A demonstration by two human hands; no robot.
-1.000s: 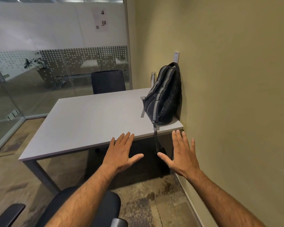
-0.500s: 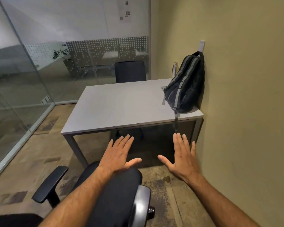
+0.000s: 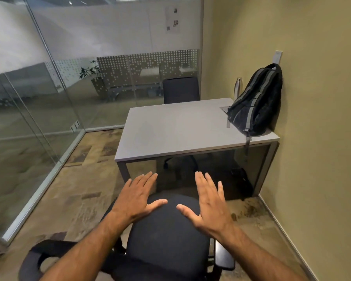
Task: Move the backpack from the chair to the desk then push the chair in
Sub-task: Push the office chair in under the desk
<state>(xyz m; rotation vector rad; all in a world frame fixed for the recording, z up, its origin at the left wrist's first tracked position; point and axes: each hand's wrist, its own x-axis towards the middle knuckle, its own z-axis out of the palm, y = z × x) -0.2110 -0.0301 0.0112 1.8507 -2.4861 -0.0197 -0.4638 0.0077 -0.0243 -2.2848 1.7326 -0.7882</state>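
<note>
The black backpack (image 3: pixel 257 104) with grey stripes stands on the right end of the grey desk (image 3: pixel 170 130), leaning against the yellow wall; one strap hangs over the desk's front edge. A black office chair (image 3: pixel 168 236) stands in front of the desk, a little way back from it, with its seat below my arms. My left hand (image 3: pixel 139 196) and my right hand (image 3: pixel 209 201) hover flat above the front of the seat, fingers spread, holding nothing.
A metal bottle (image 3: pixel 238 88) stands behind the backpack. A second black chair (image 3: pixel 180 90) sits at the desk's far side. Glass walls (image 3: pixel 39 110) close the room on the left and back; the yellow wall (image 3: pixel 316 138) runs along the right.
The view has pulled back from the desk and turned left. My hands drew back from the desk edge and now hover over the chair seat, which has come fully into view.
</note>
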